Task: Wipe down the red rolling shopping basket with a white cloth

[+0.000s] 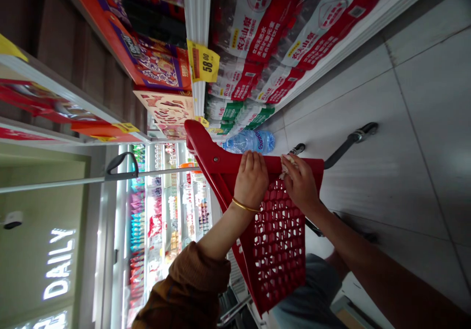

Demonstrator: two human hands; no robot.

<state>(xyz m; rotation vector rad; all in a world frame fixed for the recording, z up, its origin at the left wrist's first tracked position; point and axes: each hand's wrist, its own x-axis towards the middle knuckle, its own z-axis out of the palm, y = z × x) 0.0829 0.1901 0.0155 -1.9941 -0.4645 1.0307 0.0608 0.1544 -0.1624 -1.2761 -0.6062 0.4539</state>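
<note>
The view is turned on its side, with the floor at the right. A red plastic shopping basket on wheels (283, 240) with a honeycomb wall fills the middle. My left hand (252, 174), with a gold bangle and a rolled brown sleeve, has its fingers closed over the basket's rim. Beside it, my right hand (302, 184) pinches a crumpled whitish tissue (289, 166) against the same rim. Its thumb is mostly hidden. Just past the rim, a large clear water bottle (250, 141) with a blue label shows partly behind the basket.
Shrink-wrapped bottled water packs (265, 20) line the low shelf beside the basket. Boxed goods (154, 69) and a yellow price tag (203, 63) are above. A dark caster leg (351, 142) juts over the tiled floor (368, 98). Legs in denim (309, 290) show below the basket.
</note>
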